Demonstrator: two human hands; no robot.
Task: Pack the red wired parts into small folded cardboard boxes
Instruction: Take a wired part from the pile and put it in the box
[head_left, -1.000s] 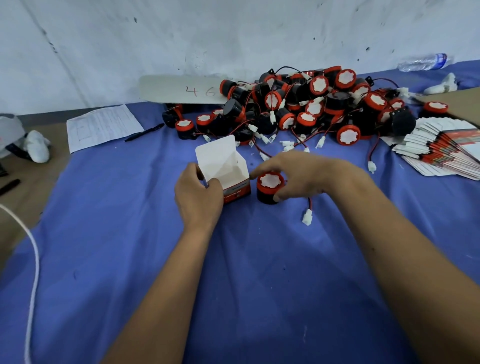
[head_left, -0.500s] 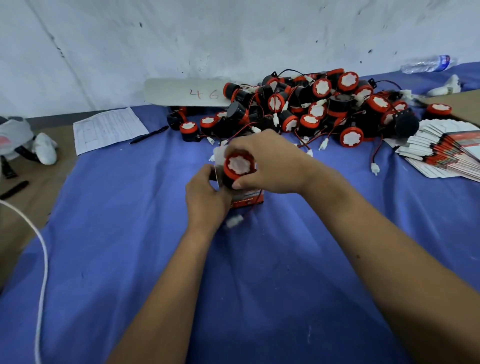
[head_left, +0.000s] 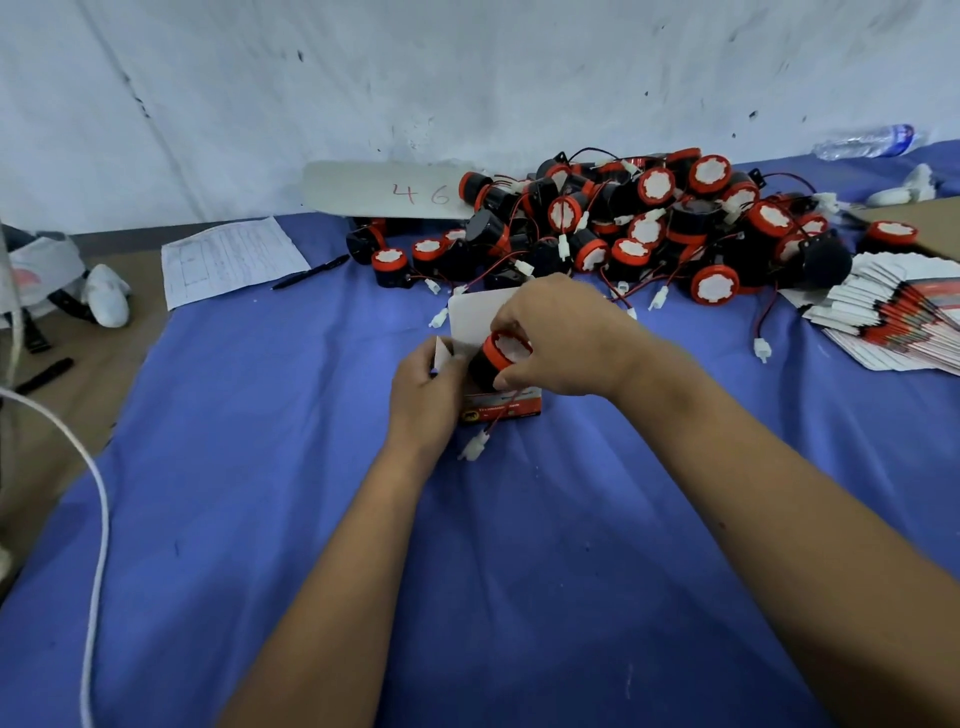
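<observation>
A: Where is the red wired part (head_left: 500, 357) now?

B: Just left of the frame's middle, tilted, its black body partly down in the mouth of the small cardboard box (head_left: 501, 402). A second ago it stood on the blue cloth (head_left: 260, 467) beside the box; half a second ago it was lifted over the opening. So the insertion has begun.

A: And the hands?

B: The right hand (head_left: 558, 338) grips the part by its red rim from above, fingers curled round it. The left hand (head_left: 423, 387) holds the box's left side, pinching near a white flap (head_left: 442, 353), as it did before.

A: Is the wire in?

B: No. It trails out over the box's front, with the white connector (head_left: 475, 449) lying on the cloth just below. I judge it must be tucked in before the flaps can close.

A: What lies further out?

B: The pile of parts (head_left: 649, 228) in the upper right, and flat box blanks (head_left: 893, 322) at the right edge.
</observation>
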